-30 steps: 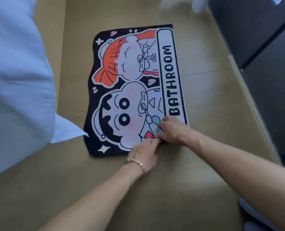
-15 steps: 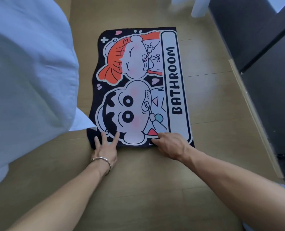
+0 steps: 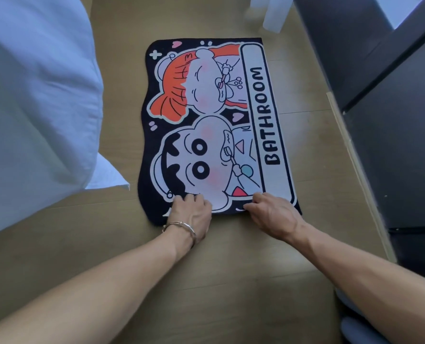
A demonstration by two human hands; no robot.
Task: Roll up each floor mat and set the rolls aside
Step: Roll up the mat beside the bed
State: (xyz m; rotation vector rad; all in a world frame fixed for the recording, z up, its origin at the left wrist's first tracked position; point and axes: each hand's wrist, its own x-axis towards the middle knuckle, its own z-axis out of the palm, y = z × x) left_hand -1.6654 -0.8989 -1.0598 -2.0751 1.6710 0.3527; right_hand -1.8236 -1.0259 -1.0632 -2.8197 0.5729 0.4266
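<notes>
Setting: Two bare forearms reach forward and down over a wooden floor (image 3: 221,281), seen from the wearer's own head.

Floor mat: The floor mat (image 3: 213,125) lies flat at full length on the boards, its long side running away from the person. It is black-edged and wavy in outline, printed with two cartoon faces, one orange-haired at the far end and one black-haired at the near end. The word BATHROOM sits in a white panel along its right side.

Left hand: The left hand (image 3: 191,214) sits at the mat's near edge towards the left corner. Its fingers are bent and bunched down onto the pile, gripping the edge, with the knuckles raised. A thin metal bracelet (image 3: 181,225) circles the wrist.

Right hand: The right hand (image 3: 273,214) holds the same near edge towards the right corner, just below the white panel. The fingers are curled over the mat and the thumb points inward along the hem. Whether either thumb is tucked beneath the mat cannot be told.

Between the hands: A short stretch of near edge shows between them, lying flat on the floor.

Left of the mat: Pale blue-white bedding (image 3: 32,95) hangs beside the mat, one corner dropping close to its left edge.

Right of the mat: A dark cabinet (image 3: 392,120) stands well apart from the mat, with a pale trim strip (image 3: 355,170) along its foot.

Far end: A blurred white object (image 3: 273,13) stands on the floor beyond the mat.
</notes>
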